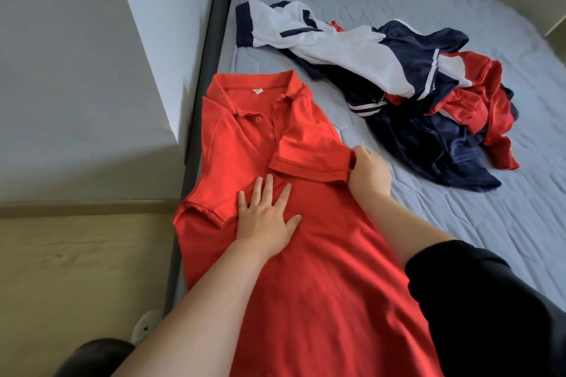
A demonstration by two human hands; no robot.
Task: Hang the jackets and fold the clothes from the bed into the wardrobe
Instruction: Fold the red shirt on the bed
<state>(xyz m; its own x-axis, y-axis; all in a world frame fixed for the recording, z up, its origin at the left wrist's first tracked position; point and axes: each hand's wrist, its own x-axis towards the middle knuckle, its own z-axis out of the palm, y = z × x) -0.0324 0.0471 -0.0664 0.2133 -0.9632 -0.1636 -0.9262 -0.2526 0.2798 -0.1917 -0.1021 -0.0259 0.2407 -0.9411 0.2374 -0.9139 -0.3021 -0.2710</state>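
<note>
Across the grey mattress (459,223), which fills most of the view, everything can be placed against the red polo shirt (306,269). That shirt lies face up along the mattress's near left edge, collar pointing away from the person, its lower part running toward the camera. Beyond the shirt's collar and to its right, apart from it, sits a loose heap of clothes (413,86) in white, navy and red, not yet sorted. On the shirt itself, the right sleeve (309,159) is folded inward across the chest; the other sleeve lies flat at the shirt's left edge. The left hand (266,217) rests flat on the shirt's middle, fingers straight and spread, holding nothing. The right hand (367,171) is at the shirt's right side, fingers curled, pinching the fabric at the folded sleeve's outer end.

To do this fold well, I judge the flat hand should keep pinning the body while the pinching hand draws the side edge straight and parallel to the placket, smoothing wrinkles before the opposite sleeve is brought in to match.
</note>
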